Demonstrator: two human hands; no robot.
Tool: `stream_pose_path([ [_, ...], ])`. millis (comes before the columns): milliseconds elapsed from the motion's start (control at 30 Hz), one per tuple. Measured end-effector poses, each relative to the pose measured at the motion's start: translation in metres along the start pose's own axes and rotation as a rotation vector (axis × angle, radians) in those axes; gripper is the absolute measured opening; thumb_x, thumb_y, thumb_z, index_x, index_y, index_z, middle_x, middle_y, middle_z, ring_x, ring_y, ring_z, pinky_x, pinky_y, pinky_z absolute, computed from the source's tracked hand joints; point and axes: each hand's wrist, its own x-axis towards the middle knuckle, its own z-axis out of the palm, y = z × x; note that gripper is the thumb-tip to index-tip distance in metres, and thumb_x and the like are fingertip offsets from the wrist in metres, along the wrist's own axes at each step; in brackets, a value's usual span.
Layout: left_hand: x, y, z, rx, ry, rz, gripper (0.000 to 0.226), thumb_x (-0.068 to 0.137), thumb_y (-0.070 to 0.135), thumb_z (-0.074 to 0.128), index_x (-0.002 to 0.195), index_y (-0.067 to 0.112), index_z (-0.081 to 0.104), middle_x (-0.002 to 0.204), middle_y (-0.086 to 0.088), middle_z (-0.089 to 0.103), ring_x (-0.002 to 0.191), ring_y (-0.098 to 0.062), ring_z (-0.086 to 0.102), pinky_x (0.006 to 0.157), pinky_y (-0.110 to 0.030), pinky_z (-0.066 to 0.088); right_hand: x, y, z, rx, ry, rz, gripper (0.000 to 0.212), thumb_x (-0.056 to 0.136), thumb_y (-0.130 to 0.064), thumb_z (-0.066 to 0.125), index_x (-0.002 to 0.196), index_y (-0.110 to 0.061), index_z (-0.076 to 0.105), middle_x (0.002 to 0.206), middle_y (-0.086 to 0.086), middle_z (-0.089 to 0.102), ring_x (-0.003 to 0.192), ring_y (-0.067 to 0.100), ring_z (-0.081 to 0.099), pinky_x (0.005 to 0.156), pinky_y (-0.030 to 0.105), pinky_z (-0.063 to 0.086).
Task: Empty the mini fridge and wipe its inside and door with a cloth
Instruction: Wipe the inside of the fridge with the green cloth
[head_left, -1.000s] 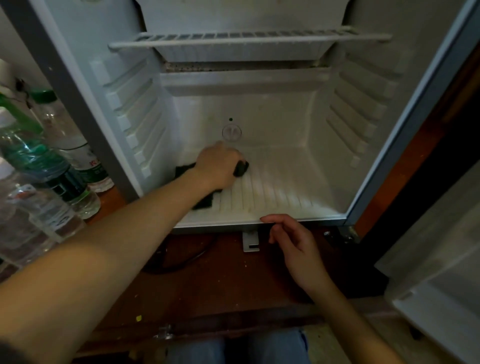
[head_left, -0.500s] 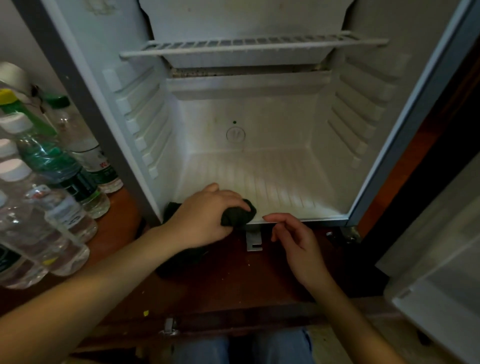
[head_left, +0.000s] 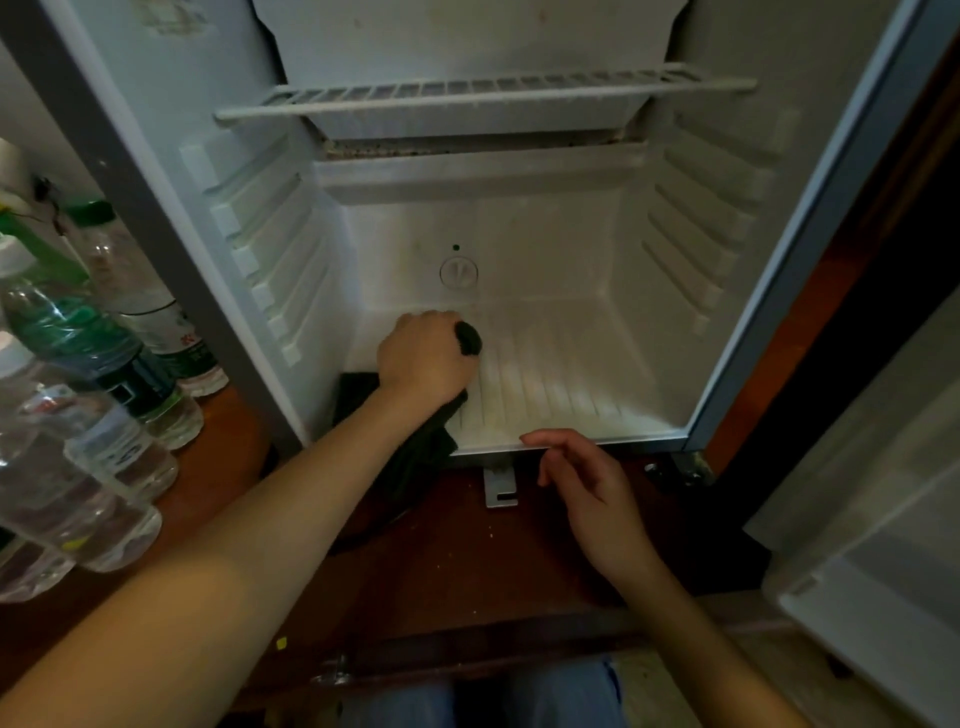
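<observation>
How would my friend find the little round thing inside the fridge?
Look into the open fridge, at its white back wall under the wire shelf. Low in the middle, above the left hand gripping the dark cloth, is a small round disc. It is the only circle there, below a tiny dark dot.

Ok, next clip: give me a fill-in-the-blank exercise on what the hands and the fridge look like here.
Inside the fridge, the left hand grips a dark ____ on the ribbed floor. The right hand, fingers relaxed by the front lip, holds ____. The wire shelf above is ____. The water bottles stand outside the fridge, on its ____ side.
Missing words: cloth; nothing; empty; left.
</observation>
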Motion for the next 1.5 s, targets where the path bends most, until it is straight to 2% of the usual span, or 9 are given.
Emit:
stream_pose_path([
  [100,-0.005,0.010,-0.001,0.249,-0.012,0.117,0.025,0.087,0.027,0.056,0.110,0.019,0.060,0.102,-0.003,0.059,0.096,-0.020,0.051,0.066,-0.030,0.043,-0.001,0.001,0.000,0.009,-0.005,0.013,0.026,0.100,-0.012,0.044,0.105,-0.024,0.067,0.070,-0.006,0.054,0.070,0.023,0.053,0.065,0.021,0.042],
  [300,-0.087,-0.004,-0.019,-0.025,-0.048,0.357,0.022,0.080,0.023,0.066,0.103,0.026,0.068,0.101,0.006,0.064,0.093,-0.014,0.051,0.074,-0.033,0.049,-0.001,-0.004,0.000,-0.002,-0.022,0.010,0.023,0.099,-0.011,0.047,0.099,-0.021,0.068,0.069,-0.007,0.055,0.068,0.010,0.053,0.064,0.015,0.041],
  [500,-0.135,-0.009,-0.043,-1.344,-0.220,-0.223,0.034,0.080,-0.004,0.062,0.102,0.019,0.071,0.096,-0.005,0.074,0.094,-0.022,0.068,0.076,-0.028,0.054,-0.012,-0.024,-0.006,0.237,0.077,0.116,0.027,0.098,-0.014,0.045,0.077,-0.008,0.060,0.064,-0.003,0.055,0.057,0.014,0.046,0.054,0.025,0.037],
  [667,-0.142,0.004,-0.055,-1.902,-0.138,-0.429,0.048,0.075,0.014,0.066,0.122,0.011,0.061,0.115,-0.014,0.068,0.106,-0.029,0.065,0.091,-0.042,0.050,-0.034,-0.038,0.003,0.328,-0.100,0.235,0.032,0.086,-0.042,0.060,0.112,-0.023,0.064,0.106,-0.008,0.068,0.098,0.008,0.063,0.084,0.028,0.049],
  [800,-0.145,0.014,-0.064,-1.994,-0.164,-0.439,0.041,0.079,0.023,0.063,0.119,0.012,0.064,0.117,-0.014,0.067,0.108,-0.029,0.065,0.092,-0.045,0.049,-0.039,-0.050,0.011,0.384,-0.242,0.407,0.063,0.072,-0.042,0.079,0.127,-0.042,0.049,0.120,-0.013,0.065,0.112,0.009,0.062,0.090,0.034,0.052],
  [967,-0.155,0.004,-0.069,-2.056,-0.172,-0.387,0.026,0.077,0.029,0.065,0.097,0.017,0.077,0.113,-0.010,0.070,0.103,-0.026,0.067,0.090,-0.043,0.048,-0.042,-0.062,0.009,0.700,-0.314,0.621,0.050,0.075,-0.008,0.074,0.123,-0.008,0.059,0.117,0.013,0.068,0.107,0.028,0.065,0.077,0.038,0.056],
  [1167,-0.160,-0.034,-0.069,-1.970,-0.476,-0.311,0.102,0.038,0.037,0.097,0.131,0.020,0.057,0.132,-0.011,0.059,0.118,-0.029,0.059,0.089,-0.047,0.053,-0.025,-0.086,-0.015,0.731,0.007,0.538,0.020,0.083,0.004,0.052,0.097,-0.007,0.061,0.071,0.010,0.069,0.061,0.021,0.067,0.050,0.026,0.052],
  [1333,-0.156,-0.029,-0.084,-1.577,-0.845,-0.240,0.075,0.051,0.074,0.069,0.104,0.022,0.075,0.116,-0.007,0.069,0.109,-0.020,0.065,0.082,-0.029,0.056,-0.019,-0.101,-0.008,0.606,-0.128,0.465,0.021,0.082,0.007,0.043,0.078,-0.004,0.062,0.067,0.011,0.060,0.060,0.020,0.060,0.052,0.024,0.048],
  [1500,-0.166,0.011,-0.072,-1.396,-0.734,-0.304,0.051,0.073,0.033,0.077,0.119,0.012,0.065,0.103,-0.009,0.073,0.096,-0.022,0.070,0.082,-0.029,0.056,-0.016,-0.101,0.007,0.558,-0.208,0.486,0.022,0.084,0.004,0.046,0.095,0.001,0.065,0.082,0.017,0.065,0.071,0.026,0.064,0.059,0.026,0.053],
])
